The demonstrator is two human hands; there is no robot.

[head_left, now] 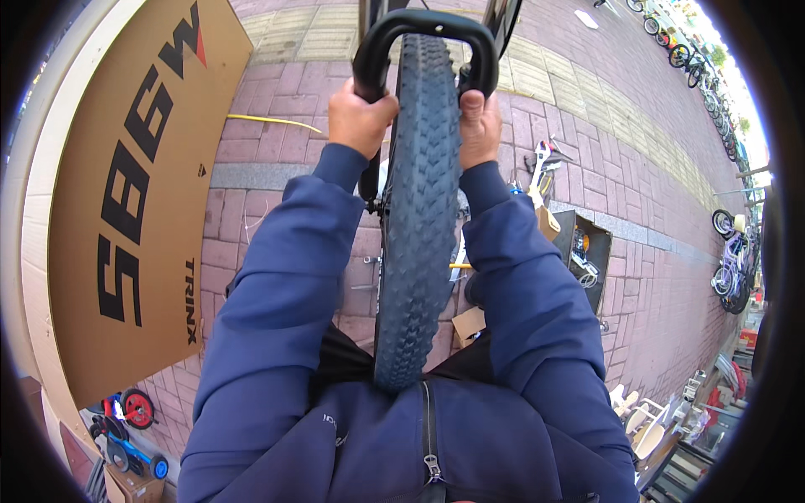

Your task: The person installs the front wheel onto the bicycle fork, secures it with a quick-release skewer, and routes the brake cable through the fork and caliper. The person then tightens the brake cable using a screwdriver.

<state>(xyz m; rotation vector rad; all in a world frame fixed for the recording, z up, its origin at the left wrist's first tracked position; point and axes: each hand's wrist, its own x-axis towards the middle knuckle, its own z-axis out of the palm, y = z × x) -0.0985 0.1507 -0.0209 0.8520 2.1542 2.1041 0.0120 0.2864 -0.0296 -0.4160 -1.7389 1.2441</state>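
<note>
A knobby black bicycle tyre (419, 193) stands upright between my arms, its lower end close to my jacket. Over its far end arches the black bicycle fork (402, 23), with a leg down each side of the wheel. My left hand (360, 120) is closed round the left fork leg. On the opposite side, my right hand (480, 132) grips the right leg, thumb lying against its end; its other fingers are mostly hidden behind. The wheel's axle (375, 205) shows at the tyre's left, below my left hand.
A large brown cardboard box (142, 184) stands at the left. Hand tools (543, 163) and an open dark toolbox (583, 256) lie on the brick paving to the right. A purple bicycle (734, 264) and a row of bikes stand farther right; a small child's bike (134, 409) is lower left.
</note>
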